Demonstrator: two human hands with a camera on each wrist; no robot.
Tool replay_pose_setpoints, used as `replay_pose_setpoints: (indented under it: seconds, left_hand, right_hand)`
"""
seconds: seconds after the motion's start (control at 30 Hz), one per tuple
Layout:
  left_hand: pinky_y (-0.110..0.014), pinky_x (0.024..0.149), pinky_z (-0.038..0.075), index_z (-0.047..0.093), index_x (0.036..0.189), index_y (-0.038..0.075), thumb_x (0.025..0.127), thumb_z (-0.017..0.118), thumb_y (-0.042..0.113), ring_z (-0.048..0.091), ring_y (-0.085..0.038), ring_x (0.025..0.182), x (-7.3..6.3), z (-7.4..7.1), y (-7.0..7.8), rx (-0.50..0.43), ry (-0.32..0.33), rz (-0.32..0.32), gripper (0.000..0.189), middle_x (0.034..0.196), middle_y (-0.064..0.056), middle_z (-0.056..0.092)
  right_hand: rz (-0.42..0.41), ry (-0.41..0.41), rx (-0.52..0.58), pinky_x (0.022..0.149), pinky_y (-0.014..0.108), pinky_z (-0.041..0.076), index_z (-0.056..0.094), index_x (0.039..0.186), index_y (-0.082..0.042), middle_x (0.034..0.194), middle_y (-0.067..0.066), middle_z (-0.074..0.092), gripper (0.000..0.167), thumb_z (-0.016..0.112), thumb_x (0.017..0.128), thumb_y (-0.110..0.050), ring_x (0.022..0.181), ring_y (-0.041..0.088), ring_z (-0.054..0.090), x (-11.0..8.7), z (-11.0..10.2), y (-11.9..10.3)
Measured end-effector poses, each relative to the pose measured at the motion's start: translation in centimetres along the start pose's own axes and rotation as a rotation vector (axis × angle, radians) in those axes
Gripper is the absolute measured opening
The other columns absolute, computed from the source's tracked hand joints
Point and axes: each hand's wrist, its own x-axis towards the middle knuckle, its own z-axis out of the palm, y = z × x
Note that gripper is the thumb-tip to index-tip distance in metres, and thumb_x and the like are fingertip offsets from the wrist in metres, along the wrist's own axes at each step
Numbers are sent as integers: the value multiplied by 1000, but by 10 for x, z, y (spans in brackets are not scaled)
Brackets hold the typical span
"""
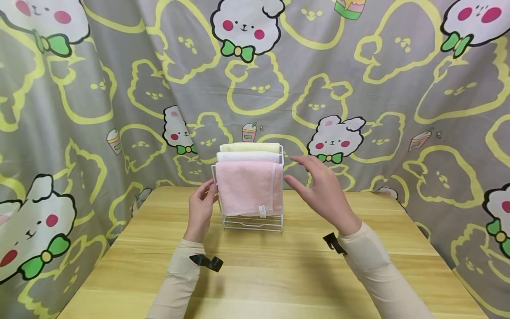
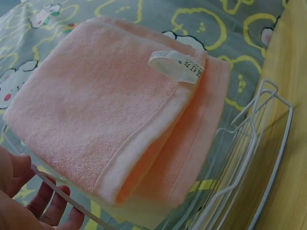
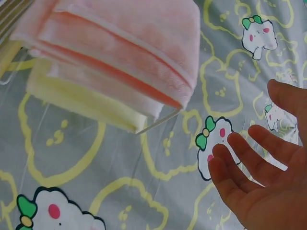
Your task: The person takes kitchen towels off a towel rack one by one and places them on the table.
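A white wire towel rack (image 1: 253, 229) stands on the table with three folded towels over its bars. Frontmost hangs a pink towel (image 1: 251, 188) with a small white label (image 2: 176, 67) near its lower edge. Behind it are a white towel (image 1: 248, 157) and, farthest back, a pale yellow towel (image 1: 255, 147). My left hand (image 1: 201, 208) grips the rack's left side wire; in the left wrist view its thumb and fingers (image 2: 55, 203) lie on either side of that wire. Just right of the rack, my right hand (image 1: 324, 190) is held up apart from it, fingers spread and holding nothing.
The wood-grain table (image 1: 263, 283) extends in front of the rack and to both sides. Close behind hangs a grey curtain (image 1: 382, 146) with yellow outlines and white cartoon animals, which also encloses the left and right sides. A black strap (image 1: 206, 262) sits at the left wrist.
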Motion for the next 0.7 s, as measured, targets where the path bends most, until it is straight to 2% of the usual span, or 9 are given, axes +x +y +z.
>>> replay_pose_setpoints:
  seconds: [0.17,0.33,0.5,0.7]
  left_hand:
    - [-40,105,51,63,136,1,106,56,11,62,-10,107,3,2,-4,-48,16,-20,32,121,-6,65]
    - [-37,100,54,64,132,-2,105,58,10,65,-7,99,5,2,-7,-66,35,-35,30,107,5,69]
    - [-33,94,56,65,131,-4,103,61,9,67,-6,94,6,3,-9,-80,58,-41,31,102,8,70]
    - [-33,93,57,66,130,-4,103,62,11,66,-5,93,5,3,-8,-77,66,-42,31,98,10,71]
  right_hand:
    - [12,-34,43,101,50,51,62,138,-10,136,7,65,51,75,95,-35,121,28,61,20,5,-3]
    - [-3,-68,91,101,46,50,64,137,-8,135,8,65,49,74,96,-33,119,27,62,35,16,-2]
    - [-3,-99,131,96,44,52,66,135,-10,132,6,67,47,74,96,-35,117,26,62,47,26,-4]
    - [24,-116,179,102,44,52,68,132,-12,130,4,69,44,75,95,-35,120,21,63,60,42,-7]
